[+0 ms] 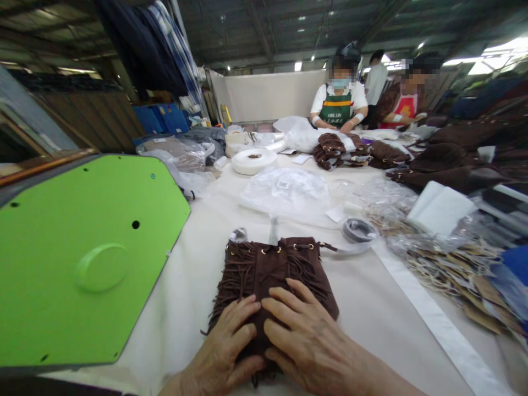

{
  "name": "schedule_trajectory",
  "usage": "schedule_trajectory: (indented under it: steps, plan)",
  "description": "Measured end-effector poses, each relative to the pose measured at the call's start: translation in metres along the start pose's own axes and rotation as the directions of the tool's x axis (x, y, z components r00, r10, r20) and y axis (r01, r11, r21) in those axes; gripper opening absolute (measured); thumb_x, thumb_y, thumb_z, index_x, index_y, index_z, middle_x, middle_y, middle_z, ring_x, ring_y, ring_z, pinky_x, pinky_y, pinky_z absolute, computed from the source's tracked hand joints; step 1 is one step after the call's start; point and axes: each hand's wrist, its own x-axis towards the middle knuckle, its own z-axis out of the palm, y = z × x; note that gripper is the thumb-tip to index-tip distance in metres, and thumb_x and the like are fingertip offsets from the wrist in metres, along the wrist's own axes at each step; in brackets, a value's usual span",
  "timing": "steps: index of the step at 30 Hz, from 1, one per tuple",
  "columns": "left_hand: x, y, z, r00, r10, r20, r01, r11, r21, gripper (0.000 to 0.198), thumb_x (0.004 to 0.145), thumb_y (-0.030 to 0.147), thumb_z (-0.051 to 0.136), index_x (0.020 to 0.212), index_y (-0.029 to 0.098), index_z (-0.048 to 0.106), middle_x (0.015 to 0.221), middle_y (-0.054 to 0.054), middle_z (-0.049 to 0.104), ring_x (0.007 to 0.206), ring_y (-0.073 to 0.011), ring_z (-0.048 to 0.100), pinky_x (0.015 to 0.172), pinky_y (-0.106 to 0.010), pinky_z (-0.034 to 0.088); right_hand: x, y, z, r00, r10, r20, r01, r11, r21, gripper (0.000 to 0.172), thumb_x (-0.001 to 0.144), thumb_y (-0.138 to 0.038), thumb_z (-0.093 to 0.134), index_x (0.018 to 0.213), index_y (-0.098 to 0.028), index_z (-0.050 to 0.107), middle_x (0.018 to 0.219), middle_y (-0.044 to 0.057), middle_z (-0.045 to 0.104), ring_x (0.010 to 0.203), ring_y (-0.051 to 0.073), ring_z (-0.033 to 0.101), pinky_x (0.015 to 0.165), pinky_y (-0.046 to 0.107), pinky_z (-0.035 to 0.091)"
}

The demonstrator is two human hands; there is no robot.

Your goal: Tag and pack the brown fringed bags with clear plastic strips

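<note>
A dark brown fringed drawstring bag (pixel 268 275) lies flat on the pale table in front of me, its gold-eyeleted top edge facing away. Resting on its lower left part is my left hand (pixel 231 344), fingers spread. My right hand (pixel 299 330) lies on the lower right part, its fingers apart and pressing on the surface. Neither hand grips anything. At the bag's top left corner sits a small clear-wrapped item (pixel 238 235), and a greyish strip (pixel 274 231) sticks out beyond the top middle.
A green panel (pixel 99 220) stands at left. Beyond the bag are a clear plastic bag (pixel 284 190), a white tape roll (pixel 254 161) and a grey coil (pixel 358 230). Paper tags with cords (pixel 466 275) pile up at right. Co-workers (pixel 340 104) stand behind stacked brown bags (pixel 330 148).
</note>
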Motion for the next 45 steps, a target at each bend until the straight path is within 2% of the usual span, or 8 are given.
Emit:
schedule_trajectory:
  steps: [9,13,15,21,27,33,39,45]
  plan:
    - [-0.050,-0.020,-0.052,0.981,-0.100,0.169,0.096,0.995,0.031,0.015,0.082,0.018,0.051,0.068,0.020,0.053,0.131,-0.008,0.053,0.126,-0.0199,0.042,0.102,-0.032,0.041,-0.032,0.044,0.027,0.994,0.012,-0.104,0.002,0.992,0.129,0.020,0.083,-0.009,0.042,0.094,-0.018,0.057,0.095,0.008,0.059,0.095,0.019,0.053,0.081,0.035,0.045]
    - [-0.047,-0.024,-0.072,0.966,-0.237,-0.099,0.252,0.953,0.171,0.016,0.081,0.021,0.056,0.066,0.021,0.051,0.098,-0.005,0.065,0.099,-0.0165,0.058,0.089,-0.026,0.047,-0.027,0.036,0.036,0.982,0.034,-0.184,-0.015,0.994,0.105,0.017,0.084,-0.009,0.042,0.089,-0.017,0.057,0.087,0.007,0.057,0.087,0.019,0.051,0.076,0.034,0.044]
    - [-0.016,-0.010,-0.065,0.928,-0.259,-0.267,0.311,0.935,0.172,0.015,0.086,0.020,0.049,0.072,0.020,0.054,0.092,-0.005,0.064,0.095,-0.0157,0.058,0.089,-0.028,0.046,-0.025,0.033,0.038,0.979,0.036,-0.202,-0.019,0.996,0.087,0.017,0.084,-0.009,0.042,0.089,-0.017,0.056,0.084,0.006,0.057,0.084,0.018,0.049,0.074,0.033,0.043]
    - [0.061,0.038,0.002,0.987,-0.152,0.051,0.139,0.969,0.206,0.047,0.083,0.045,0.053,0.120,0.017,0.051,0.121,-0.012,0.060,0.113,-0.0277,0.053,0.091,-0.046,0.046,-0.051,0.053,0.011,0.999,0.050,-0.018,-0.051,0.998,-0.041,0.013,0.083,-0.014,0.044,0.074,-0.019,0.052,0.076,0.003,0.056,0.071,0.017,0.047,0.065,0.031,0.037]
    - [0.045,0.025,0.028,0.999,0.013,0.033,-0.026,0.899,0.437,0.059,0.079,0.047,0.055,0.128,0.015,0.045,0.127,-0.011,0.056,0.117,-0.0285,0.049,0.092,-0.046,0.039,-0.032,0.041,-0.016,0.959,0.176,-0.222,-0.204,0.972,-0.112,0.013,0.083,-0.010,0.046,0.078,-0.017,0.056,0.087,0.007,0.058,0.083,0.019,0.049,0.073,0.033,0.036]
    - [0.047,0.014,0.031,0.970,0.184,-0.157,-0.082,0.861,0.502,0.049,0.084,0.050,0.044,0.109,0.011,0.059,0.105,-0.007,0.068,0.107,-0.0210,0.054,0.092,-0.035,0.035,0.039,0.033,0.027,0.961,0.275,0.011,-0.274,0.960,-0.059,0.034,0.078,-0.012,0.047,0.111,-0.019,0.053,0.107,0.006,0.061,0.103,0.022,0.047,0.096,0.041,0.026]
    - [0.045,0.006,0.035,0.956,0.226,-0.186,-0.090,0.833,0.545,0.047,0.085,0.051,0.042,0.105,0.014,0.062,0.103,-0.004,0.069,0.102,-0.0184,0.056,0.087,-0.032,0.036,-0.038,0.090,-0.001,0.935,0.301,0.190,-0.280,0.951,-0.128,0.016,0.065,-0.006,0.047,0.071,-0.019,0.055,0.076,0.002,0.059,0.074,0.017,0.050,0.073,0.033,0.033]
    - [0.043,-0.006,0.041,0.954,0.279,-0.114,-0.155,0.778,0.608,0.046,0.085,0.054,0.044,0.106,0.017,0.063,0.106,-0.003,0.069,0.100,-0.0178,0.058,0.091,-0.030,0.035,-0.040,0.070,-0.017,0.917,0.364,-0.163,-0.384,0.917,-0.107,0.021,0.077,-0.005,0.044,0.086,-0.017,0.059,0.100,0.009,0.058,0.092,0.021,0.048,0.081,0.034,0.034]
